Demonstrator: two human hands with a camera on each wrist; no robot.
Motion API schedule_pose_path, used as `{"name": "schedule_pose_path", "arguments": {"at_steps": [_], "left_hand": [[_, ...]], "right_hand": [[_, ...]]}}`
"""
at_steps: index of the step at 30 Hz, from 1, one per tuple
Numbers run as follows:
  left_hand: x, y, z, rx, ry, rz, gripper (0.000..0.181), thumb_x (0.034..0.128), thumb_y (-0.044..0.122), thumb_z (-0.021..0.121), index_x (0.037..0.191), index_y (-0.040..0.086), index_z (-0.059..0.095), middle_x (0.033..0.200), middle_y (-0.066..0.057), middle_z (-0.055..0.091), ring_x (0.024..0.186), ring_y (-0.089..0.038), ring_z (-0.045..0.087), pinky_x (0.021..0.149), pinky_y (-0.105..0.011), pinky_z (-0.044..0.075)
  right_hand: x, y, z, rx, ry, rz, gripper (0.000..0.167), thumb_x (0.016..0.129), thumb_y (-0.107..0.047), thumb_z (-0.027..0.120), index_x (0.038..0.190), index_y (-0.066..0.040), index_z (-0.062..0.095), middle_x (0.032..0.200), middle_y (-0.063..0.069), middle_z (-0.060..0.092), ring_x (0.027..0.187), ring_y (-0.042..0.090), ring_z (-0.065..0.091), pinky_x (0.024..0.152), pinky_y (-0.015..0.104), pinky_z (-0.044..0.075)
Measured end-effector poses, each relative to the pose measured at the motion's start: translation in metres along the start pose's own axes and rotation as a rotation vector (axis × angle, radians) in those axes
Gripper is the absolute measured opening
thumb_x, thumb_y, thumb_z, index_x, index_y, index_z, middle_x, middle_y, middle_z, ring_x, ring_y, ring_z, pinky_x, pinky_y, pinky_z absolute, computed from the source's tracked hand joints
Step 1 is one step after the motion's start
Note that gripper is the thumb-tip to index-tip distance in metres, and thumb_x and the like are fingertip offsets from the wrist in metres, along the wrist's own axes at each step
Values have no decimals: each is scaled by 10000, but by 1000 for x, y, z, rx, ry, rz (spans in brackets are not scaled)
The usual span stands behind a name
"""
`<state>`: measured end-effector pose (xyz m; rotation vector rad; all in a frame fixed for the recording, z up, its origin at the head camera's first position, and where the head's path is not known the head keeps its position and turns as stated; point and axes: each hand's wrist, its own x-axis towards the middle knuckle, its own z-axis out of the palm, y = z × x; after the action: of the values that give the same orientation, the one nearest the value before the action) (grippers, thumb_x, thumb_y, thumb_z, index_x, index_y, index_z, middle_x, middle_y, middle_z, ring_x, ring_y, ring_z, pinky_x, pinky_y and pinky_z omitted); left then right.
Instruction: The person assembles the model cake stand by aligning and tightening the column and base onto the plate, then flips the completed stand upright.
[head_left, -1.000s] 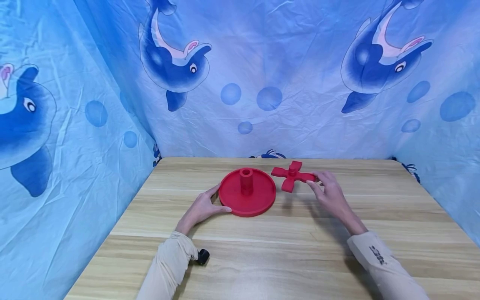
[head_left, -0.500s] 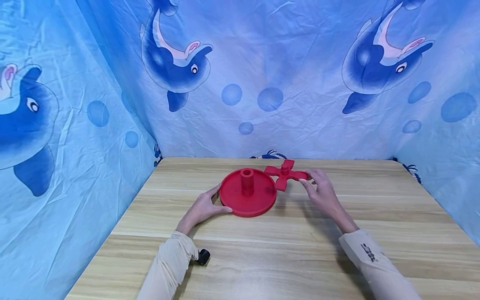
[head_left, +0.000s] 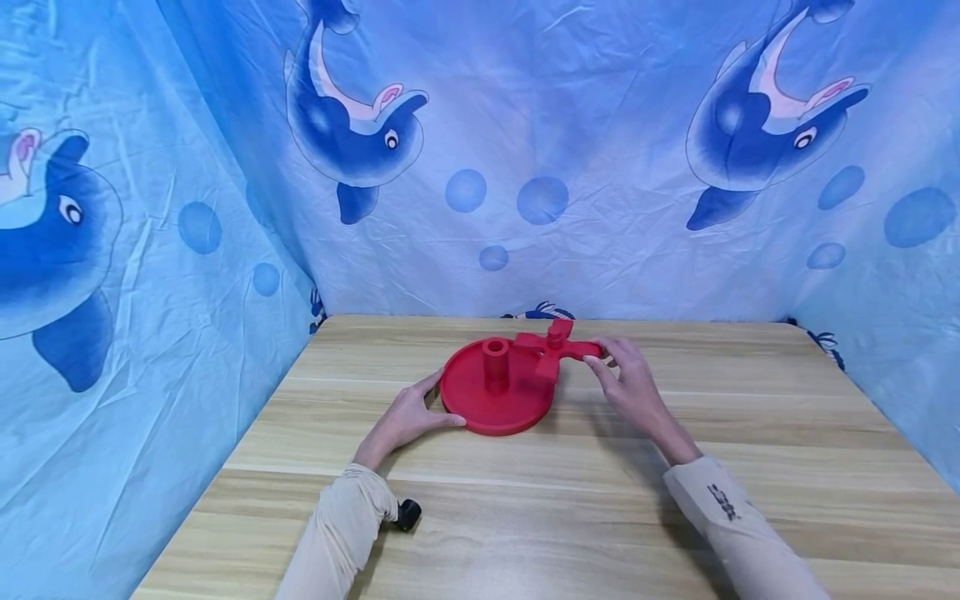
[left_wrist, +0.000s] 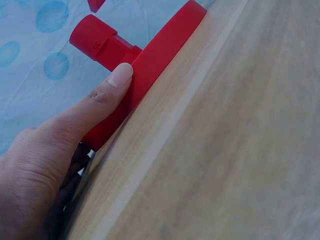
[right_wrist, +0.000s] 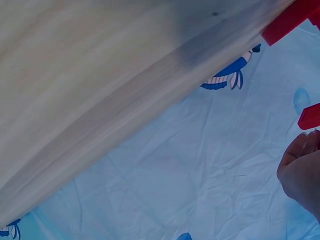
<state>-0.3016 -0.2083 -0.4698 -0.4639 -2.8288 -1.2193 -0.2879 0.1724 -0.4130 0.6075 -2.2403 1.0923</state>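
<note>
mid-frame, the left hand point(head_left: 407, 415) is gripping the red dish point(head_left: 521, 410) while the right hand point(head_left: 630, 388) is pinching the cross point(head_left: 554, 345) over its upper-right edge, apparently positioning it, next probably needing alignment with the post point(head_left: 496, 365).

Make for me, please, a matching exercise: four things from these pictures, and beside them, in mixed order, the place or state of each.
1. Left hand
2. Right hand
3. Red post
4. Backdrop

A. Blue, printed with dolphins
B. Pinching one arm of the red cross
C. Upright in the middle of the round tray
D. Holding the tray's rim

Pairs: 1-D, 2-B, 3-C, 4-A
</note>
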Motion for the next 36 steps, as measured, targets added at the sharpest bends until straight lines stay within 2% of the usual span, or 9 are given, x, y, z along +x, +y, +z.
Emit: {"name": "schedule_pose_path", "arguments": {"at_steps": [4, 8, 11, 17, 28, 31, 36], "left_hand": [[0, 0, 0, 6, 2, -8, 1101, 715, 589, 907, 1602, 160, 416, 1557, -96, 490, 1442, -310, 421, 1137, -540, 391], [0, 0, 0, 11, 2, -14, 1107, 716, 591, 906, 1604, 157, 409, 1561, -110, 482, 1443, -316, 419, 1134, -542, 395], [-1, 0, -1, 24, 1, -20, 1117, 714, 595, 904, 1608, 154, 401, 1565, -124, 475, 1441, -321, 421, 1127, -538, 405], [-1, 0, -1, 35, 0, -17, 1123, 719, 595, 902, 1611, 146, 390, 1562, -138, 476, 1426, -325, 437, 1116, -536, 420], [-3, 0, 0, 10, 2, -10, 1111, 713, 595, 906, 1605, 158, 407, 1540, -120, 505, 1397, -301, 467, 1103, -524, 437], [-2, 0, 0, 2, 10, -12, 1111, 710, 588, 911, 1602, 153, 413, 1534, -127, 511, 1377, -303, 481, 1095, -526, 444], [-2, 1, 0, 7, 10, -7, 1118, 704, 600, 909, 1603, 160, 410, 1545, -126, 498, 1392, -303, 470, 1106, -532, 430]], "right_hand": [[4, -4, 3, 25, -1, -6, 269, 934, 15, 741, 1195, 66, 697, 1051, 173, 651, 961, 300, 605, 778, 391, 554], [8, -8, 5, 53, 0, -13, 256, 938, 16, 737, 1186, 74, 704, 1056, 175, 662, 935, 294, 626, 788, 387, 568], [11, -11, 5, 77, -17, 10, 241, 952, 9, 724, 1185, 72, 709, 1054, 173, 664, 910, 283, 621, 776, 360, 565], [16, -21, 0, 126, -103, 98, 194, 996, -43, 688, 1171, 28, 731, 1016, 136, 658, 871, 256, 563, 719, 240, 497], [20, -27, -4, 226, -220, 250, 220, 1028, -131, 666, 1169, 22, 737, 962, 130, 667, 826, 270, 564, 660, 270, 499], [22, -28, -3, 264, -258, 307, 262, 1036, -158, 658, 1193, 41, 727, 983, 136, 688, 859, 283, 613, 699, 285, 530], [26, -33, 4, 403, -328, 465, 363, 1060, -188, 619, 1272, 102, 670, 1141, 218, 707, 947, 259, 677, 894, 349, 584]]}}
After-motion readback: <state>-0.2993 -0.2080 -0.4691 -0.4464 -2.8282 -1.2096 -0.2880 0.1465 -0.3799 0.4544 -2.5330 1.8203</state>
